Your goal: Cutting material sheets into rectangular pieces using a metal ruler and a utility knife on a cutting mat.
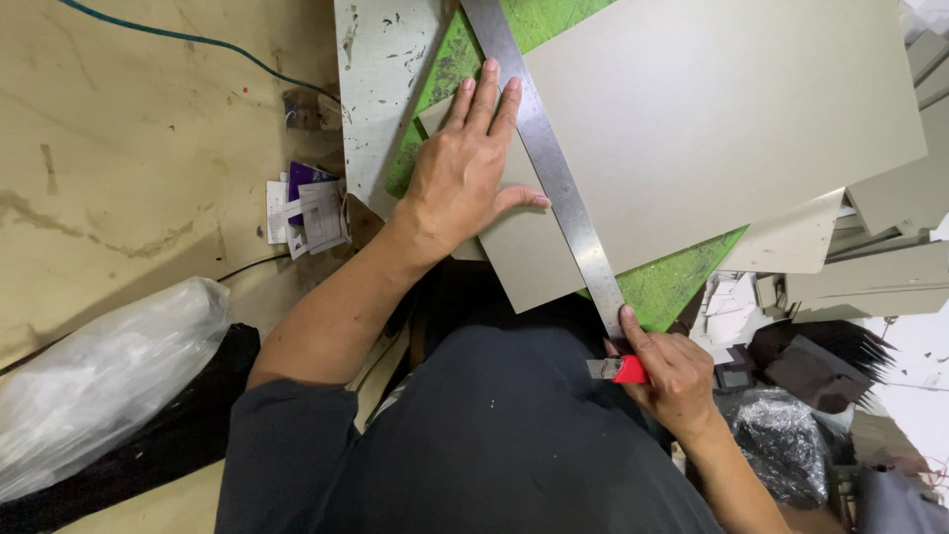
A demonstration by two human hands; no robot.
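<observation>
My left hand (467,168) lies flat, fingers spread, pressing a long steel ruler (554,168) onto a large grey cardboard sheet (712,119). The sheet rests on a green cutting mat (672,282). The ruler runs diagonally from the top centre down to the sheet's near edge. My right hand (672,371) is closed around a red utility knife (621,370) just past the ruler's near end, off the edge of the sheet, with its metal tip pointing left.
Stacks of grey cardboard offcuts (870,267) pile up on the right. A white scratched table surface (381,79) borders the mat. Paper scraps (306,213) and plastic-wrapped bundles (99,381) lie on the floor at left. Dark bags (791,435) sit at lower right.
</observation>
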